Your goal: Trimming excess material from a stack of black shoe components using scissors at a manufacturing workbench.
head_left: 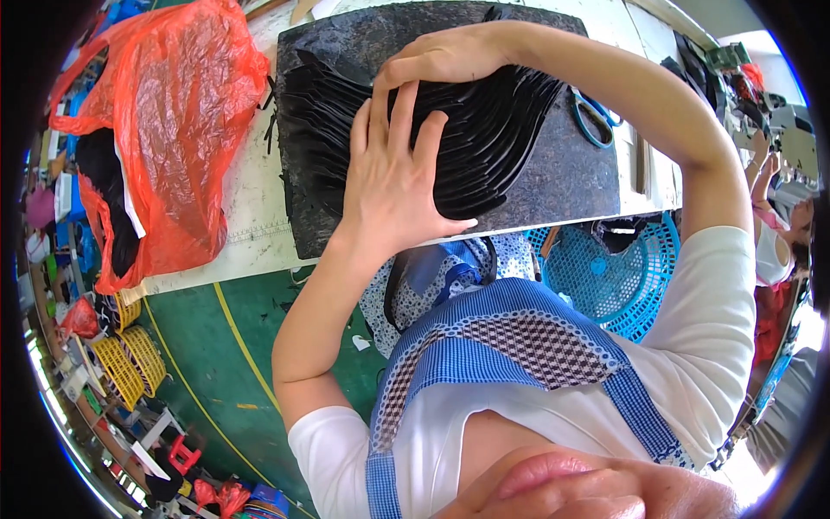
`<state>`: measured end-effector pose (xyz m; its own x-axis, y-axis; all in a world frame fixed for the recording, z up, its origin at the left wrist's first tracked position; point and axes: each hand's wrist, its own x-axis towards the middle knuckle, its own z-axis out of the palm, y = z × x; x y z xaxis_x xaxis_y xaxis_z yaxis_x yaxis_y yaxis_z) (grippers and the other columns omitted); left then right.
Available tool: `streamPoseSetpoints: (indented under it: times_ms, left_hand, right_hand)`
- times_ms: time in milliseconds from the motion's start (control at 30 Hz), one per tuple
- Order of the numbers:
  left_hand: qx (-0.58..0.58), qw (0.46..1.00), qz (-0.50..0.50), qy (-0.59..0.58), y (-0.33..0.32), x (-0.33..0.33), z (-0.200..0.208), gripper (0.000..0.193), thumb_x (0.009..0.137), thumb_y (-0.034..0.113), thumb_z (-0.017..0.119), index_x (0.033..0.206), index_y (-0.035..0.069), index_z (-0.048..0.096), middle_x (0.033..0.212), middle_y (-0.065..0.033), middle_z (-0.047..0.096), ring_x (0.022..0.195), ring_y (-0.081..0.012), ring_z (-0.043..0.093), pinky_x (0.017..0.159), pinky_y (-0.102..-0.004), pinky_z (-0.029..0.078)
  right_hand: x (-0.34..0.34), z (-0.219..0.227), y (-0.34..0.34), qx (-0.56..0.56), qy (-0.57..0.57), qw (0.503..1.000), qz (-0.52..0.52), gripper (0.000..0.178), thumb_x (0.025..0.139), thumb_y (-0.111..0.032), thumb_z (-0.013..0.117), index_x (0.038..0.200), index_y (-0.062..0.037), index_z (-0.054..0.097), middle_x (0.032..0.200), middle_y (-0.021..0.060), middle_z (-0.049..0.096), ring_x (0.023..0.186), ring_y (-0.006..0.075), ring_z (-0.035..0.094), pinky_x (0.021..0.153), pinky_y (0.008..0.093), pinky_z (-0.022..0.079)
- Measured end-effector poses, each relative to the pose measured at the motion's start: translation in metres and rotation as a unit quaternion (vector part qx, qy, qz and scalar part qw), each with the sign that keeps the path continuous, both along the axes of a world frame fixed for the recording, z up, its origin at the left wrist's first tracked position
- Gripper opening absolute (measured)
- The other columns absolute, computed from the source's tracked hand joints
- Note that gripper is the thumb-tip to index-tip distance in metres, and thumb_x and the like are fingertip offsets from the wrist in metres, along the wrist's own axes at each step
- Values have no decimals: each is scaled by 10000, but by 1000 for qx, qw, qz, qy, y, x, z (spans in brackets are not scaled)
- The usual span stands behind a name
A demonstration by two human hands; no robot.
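Note:
A thick, fanned stack of glossy black strips (484, 143) lies on a dark, worn board (575, 186). My left hand (393, 177) rests across the stack, fingers spread toward the far side. Its thumb reaches the near edge of the strips. Curving in from the right, my right hand (450, 59) bends over the far edge, its fingers folded down beside my left fingertips. Part of its grip is hidden behind the hand. Scissors with blue handles (593, 119) lie on the board just right of the stack.
A red plastic bag (177, 121) with black material stands on the white table (251, 216) at left. A blue plastic basket (605, 272) sits below the table's front edge at right. Yellow baskets (130, 363) stand beyond the green floor (203, 346). People work at far right.

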<state>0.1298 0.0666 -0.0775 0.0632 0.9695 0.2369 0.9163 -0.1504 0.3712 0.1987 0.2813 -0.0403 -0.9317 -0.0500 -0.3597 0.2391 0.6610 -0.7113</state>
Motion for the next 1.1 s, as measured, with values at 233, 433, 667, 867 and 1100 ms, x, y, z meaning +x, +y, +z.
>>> streamPoseSetpoints:
  times_ms: [233, 433, 667, 867, 1100]
  left_hand:
    - [8, 997, 8, 73, 2, -2, 1, 1168, 483, 598, 934, 1375, 43, 424, 1485, -249, 358, 1439, -431, 310, 1133, -568, 272]
    - [60, 989, -19, 131, 4, -1, 3, 1175, 482, 568, 962, 1346, -1, 404, 1446, -231, 419, 1419, -413, 359, 1177, -573, 266]
    - [-37, 965, -121, 229, 17, -25, 10, 1583, 480, 636, 926, 1621, -28, 52, 1639, -276, 268, 1545, -394, 228, 1261, -552, 85]
    - [-114, 949, -77, 284, 9, -36, 19, 1523, 535, 546, 947, 1613, -37, 43, 1588, -307, 308, 1506, -430, 280, 1261, -520, 157]
    - [-185, 953, -81, 225, 53, -56, 0, 1320, 584, 394, 955, 1588, -33, 212, 1556, -311, 356, 1469, -443, 324, 1219, -513, 242]
  right_hand:
    - [44, 53, -44, 250, -92, 952, 153, 1575, 605, -918, 693, 1563, 168, 75, 1591, 376, 261, 1500, 466, 282, 1245, 619, 103]
    - [80, -5, -76, 440, 132, 888, -28, 1433, 470, -802, 842, 1509, 67, 373, 1421, 239, 554, 1342, 394, 527, 1161, 519, 342]
    - [93, -37, -83, 428, 183, 883, -54, 687, 877, -484, 715, 1285, 47, 558, 1254, 211, 642, 1240, 368, 587, 1098, 446, 440]
    - [60, -69, -71, 245, 280, 896, -243, 642, 892, -477, 724, 1270, 24, 589, 1205, 191, 666, 1138, 318, 643, 968, 405, 511]
    - [150, -131, -73, -58, 279, 795, -536, 608, 967, -477, 664, 1340, 0, 614, 1173, 208, 690, 1006, 248, 717, 784, 348, 595]
